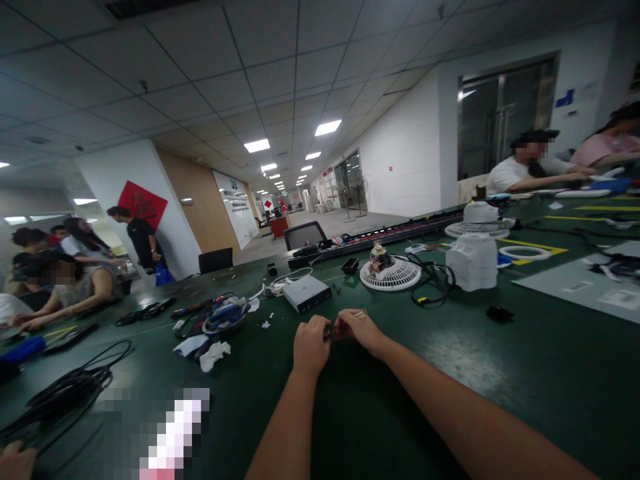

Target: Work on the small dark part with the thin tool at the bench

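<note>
My left hand (310, 343) and my right hand (357, 327) meet above the dark green table (525, 360). Both are closed in a pinch on a small dark part (327, 331) held between their fingertips. I cannot make out what the part is. A little beyond my hands lies a grey flat box (307, 293). To its right sits a white fan grille (391, 273) with a small motor (379, 256) on it.
A white fan body (473, 260) and a white ring (525, 253) stand at the right. A bowl of tools (225, 317), crumpled tissue (214, 353) and black cables (65, 390) lie at the left. Other people work at both table ends. Chairs stand behind.
</note>
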A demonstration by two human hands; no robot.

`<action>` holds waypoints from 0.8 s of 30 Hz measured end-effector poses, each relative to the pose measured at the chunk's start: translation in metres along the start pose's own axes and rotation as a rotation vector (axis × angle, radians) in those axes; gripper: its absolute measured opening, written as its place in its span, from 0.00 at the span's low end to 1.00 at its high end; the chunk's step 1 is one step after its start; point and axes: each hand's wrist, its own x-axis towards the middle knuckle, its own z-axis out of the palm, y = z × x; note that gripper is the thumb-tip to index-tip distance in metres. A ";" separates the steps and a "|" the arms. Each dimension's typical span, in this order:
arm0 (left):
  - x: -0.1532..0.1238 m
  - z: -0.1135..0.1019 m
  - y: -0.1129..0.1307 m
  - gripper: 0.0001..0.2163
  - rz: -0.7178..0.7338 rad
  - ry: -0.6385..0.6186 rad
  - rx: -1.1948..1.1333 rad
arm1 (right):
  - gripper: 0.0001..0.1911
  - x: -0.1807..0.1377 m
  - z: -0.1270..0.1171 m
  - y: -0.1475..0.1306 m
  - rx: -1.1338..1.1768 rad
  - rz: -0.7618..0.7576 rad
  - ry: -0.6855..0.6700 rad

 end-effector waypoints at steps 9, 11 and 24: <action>0.002 -0.003 0.002 0.13 0.039 0.024 0.050 | 0.17 -0.002 -0.001 -0.005 -0.078 -0.065 0.006; 0.002 -0.002 0.002 0.13 0.047 0.030 0.047 | 0.19 0.000 -0.004 -0.005 -0.112 -0.092 0.023; 0.001 0.001 0.002 0.15 0.032 0.031 0.023 | 0.07 -0.008 -0.005 -0.008 -0.868 -0.262 0.079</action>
